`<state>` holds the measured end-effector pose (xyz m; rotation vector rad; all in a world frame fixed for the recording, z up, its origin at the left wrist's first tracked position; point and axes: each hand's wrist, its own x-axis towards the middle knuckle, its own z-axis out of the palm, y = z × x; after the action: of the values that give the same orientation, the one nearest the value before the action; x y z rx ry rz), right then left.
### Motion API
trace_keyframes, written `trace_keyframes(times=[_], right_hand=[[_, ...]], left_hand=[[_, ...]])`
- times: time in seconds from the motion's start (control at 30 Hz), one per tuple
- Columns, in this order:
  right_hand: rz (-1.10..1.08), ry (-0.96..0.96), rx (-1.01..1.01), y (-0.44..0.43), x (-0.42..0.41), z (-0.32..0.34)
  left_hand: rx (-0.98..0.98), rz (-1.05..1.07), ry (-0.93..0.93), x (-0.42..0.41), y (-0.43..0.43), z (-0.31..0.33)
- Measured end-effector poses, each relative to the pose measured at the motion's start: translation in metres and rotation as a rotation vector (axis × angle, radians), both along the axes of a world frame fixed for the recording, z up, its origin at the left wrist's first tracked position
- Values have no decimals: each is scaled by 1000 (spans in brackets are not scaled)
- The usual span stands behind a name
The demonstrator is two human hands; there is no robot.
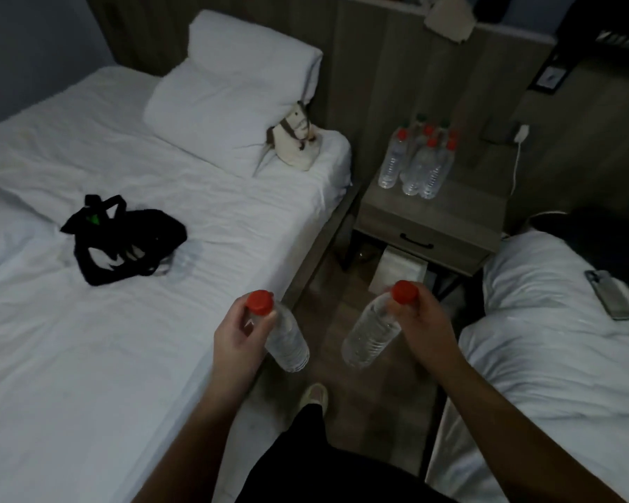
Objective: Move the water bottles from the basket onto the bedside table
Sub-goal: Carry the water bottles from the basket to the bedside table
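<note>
You hold 2 clear plastic water bottles with red screw caps, 1 in each hand, over the strip of wooden floor between the 2 beds. Your left hand (238, 330) is clamped around the neck of the left bottle (287, 339), just under its cap; your right hand (420, 319) is clamped the same way on the right bottle (371, 337). Both bottles hang cap-up and tilted, their bases swinging in toward each other, apart but near.

The grey wooden bedside bench with 1 drawer (429, 226) lies straight ahead and slightly right, so your right hand is the nearer. A cluster of clear bottles (416, 159) already stands upright on the bench, crowded toward its back and left edge. The bare top is along the front edge and the right side, which looks like the place for these 2.

The black fabric basket (124, 239) lies slumped on the white bed at your left, well apart from the bench; whether anything is left inside, you cannot tell. A white charging cable (516, 165) hangs by the bench's right edge, and a phone (610, 294) rests on the right bed. The standing cluster is the likely thing to knock.
</note>
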<state>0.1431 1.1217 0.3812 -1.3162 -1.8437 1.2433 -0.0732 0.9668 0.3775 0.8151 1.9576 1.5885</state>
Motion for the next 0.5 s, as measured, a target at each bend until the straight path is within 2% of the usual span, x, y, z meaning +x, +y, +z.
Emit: trace_keyframes(times=[0.17,0.37,0.5], right_hand=[[-104,-25,25,69,-19,8],[-226,-17,57,121,-24,15],[-227,5,47,150,-25,14]], left_hand=[[28,-71,-59,-37,84,7],[-12,-162,-33,-64,159,9],[-27,-200,64,-71,201,9]])
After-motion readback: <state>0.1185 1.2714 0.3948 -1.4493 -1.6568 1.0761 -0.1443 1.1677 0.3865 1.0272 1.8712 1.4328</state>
